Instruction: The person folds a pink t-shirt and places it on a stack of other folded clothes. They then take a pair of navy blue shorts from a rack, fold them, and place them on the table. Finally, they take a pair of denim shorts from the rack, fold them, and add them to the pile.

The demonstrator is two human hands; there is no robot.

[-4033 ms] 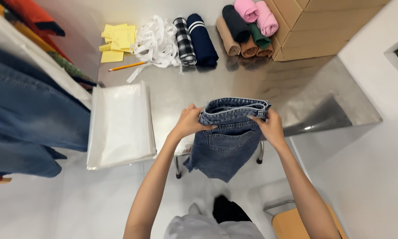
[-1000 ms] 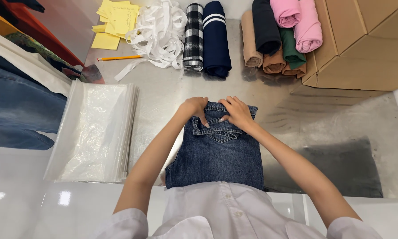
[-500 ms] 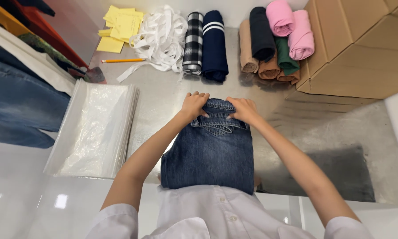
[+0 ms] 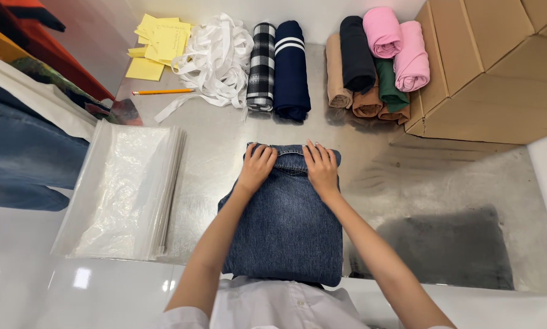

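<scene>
Folded blue jeans (image 4: 287, 219) lie flat on the metal table (image 4: 450, 183), near edge w/ person's white shirt just below. Left hand (image 4: 256, 166) & right hand (image 4: 321, 167) rest palms-down on far (waistband) end, fingers together, slightly curled over the fold, pressing rather than gripping. L: stack of clear plastic bags (image 4: 124, 189); beyond: pencil (image 4: 162, 92), yellow notes (image 4: 157, 41), white ribbon pile (image 4: 215, 58), rolled garments (image 4: 288, 67), cardboard boxes (image 4: 492, 67) at far R.

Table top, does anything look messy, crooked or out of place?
Mostly tidy. The white straps lie in a loose tangle, one end trailing toward the pencil, unlike the neat rolled garments. The folded jeans under both hands sit square.
</scene>
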